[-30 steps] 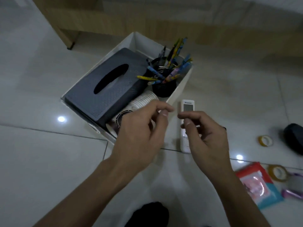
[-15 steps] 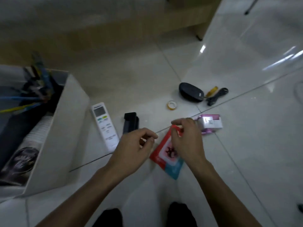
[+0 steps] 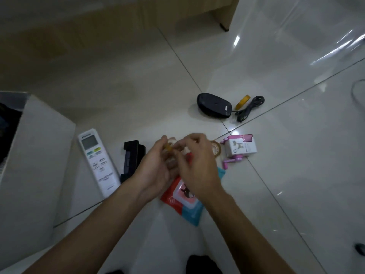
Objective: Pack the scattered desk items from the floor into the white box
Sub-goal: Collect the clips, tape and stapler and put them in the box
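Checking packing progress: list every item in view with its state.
White box, open, at left.
Remote, on floor, buttons up.
Stapler, on floor beside remote.
Small tape roll, pinched in left hand.
Right hand, curled at that roll; grip blurred.
Wipes pack, on floor under hands.
Sharpener, upright on floor.
Brown tape, flat beside sharpener.
Mouse, on floor.
Yellow tape, on edge by mouse.
Cable, bundled, on floor.

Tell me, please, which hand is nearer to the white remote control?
Left. The left hand is just past the black object beside the remote control; the right hand lies beyond it, nearer the pink sharpener.
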